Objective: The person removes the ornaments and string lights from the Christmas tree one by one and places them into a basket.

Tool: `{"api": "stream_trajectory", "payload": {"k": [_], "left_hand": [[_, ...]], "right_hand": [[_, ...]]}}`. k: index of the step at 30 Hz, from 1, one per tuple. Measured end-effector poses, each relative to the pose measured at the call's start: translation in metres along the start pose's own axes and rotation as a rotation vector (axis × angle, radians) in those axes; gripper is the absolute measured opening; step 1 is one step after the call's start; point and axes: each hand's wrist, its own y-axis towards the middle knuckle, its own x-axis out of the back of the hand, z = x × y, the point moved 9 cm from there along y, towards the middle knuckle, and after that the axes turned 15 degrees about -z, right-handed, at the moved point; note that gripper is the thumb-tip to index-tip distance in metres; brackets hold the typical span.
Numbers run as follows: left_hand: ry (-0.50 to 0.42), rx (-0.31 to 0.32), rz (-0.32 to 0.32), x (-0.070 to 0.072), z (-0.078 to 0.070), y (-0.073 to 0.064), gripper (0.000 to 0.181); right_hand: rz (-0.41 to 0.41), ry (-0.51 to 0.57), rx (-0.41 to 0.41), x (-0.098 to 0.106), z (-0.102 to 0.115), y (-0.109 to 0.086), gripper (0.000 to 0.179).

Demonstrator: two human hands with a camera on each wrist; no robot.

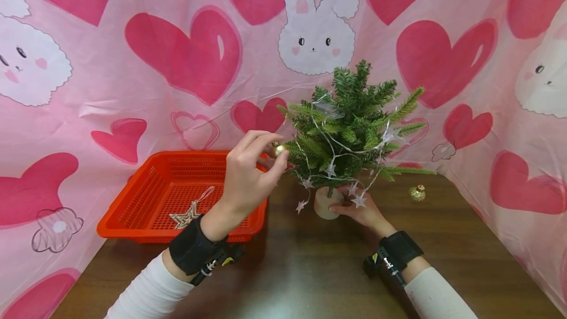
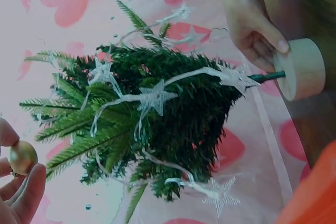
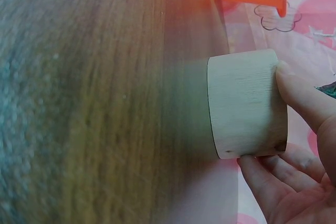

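My left hand [image 1: 252, 176] pinches a small gold bauble [image 1: 278, 150] between thumb and fingers, next to the left-side branches of a small artificial Christmas tree [image 1: 354, 117]. In the left wrist view that bauble [image 2: 23, 158] is round and smooth, close to a branch tip. With my right hand [image 1: 365, 213] I grip the tree's round pale wooden base [image 1: 327, 204]. The right wrist view shows thumb and fingers on opposite sides of the base [image 3: 247, 103]. A string of clear star lights [image 1: 392, 134] winds around the branches. Below the lower right branch is another gold bauble [image 1: 417, 192].
An orange plastic basket [image 1: 110, 210] stands left of the tree on the brown wooden table [image 1: 310, 274]. Inside it lies a woven star ornament [image 1: 185, 218] with a loop. A pink curtain [image 1: 257, 63] with hearts and rabbits hangs behind the table.
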Motion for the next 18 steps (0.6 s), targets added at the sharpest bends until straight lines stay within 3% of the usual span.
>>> {"api": "stream_trajectory", "payload": {"k": [12,18], "left_hand": [[0.106,-0.013,-0.005,0.025,0.019,-0.005,0.021],[0.143,-0.009,-0.008,0.036,0.031,-0.006,0.023]], "right_hand": [[-0.001,-0.031,-0.037,0.000,0.002,-0.001,0.047],[0.027,-0.043,-0.040,0.002,0.031,-0.006,0.044]]}}
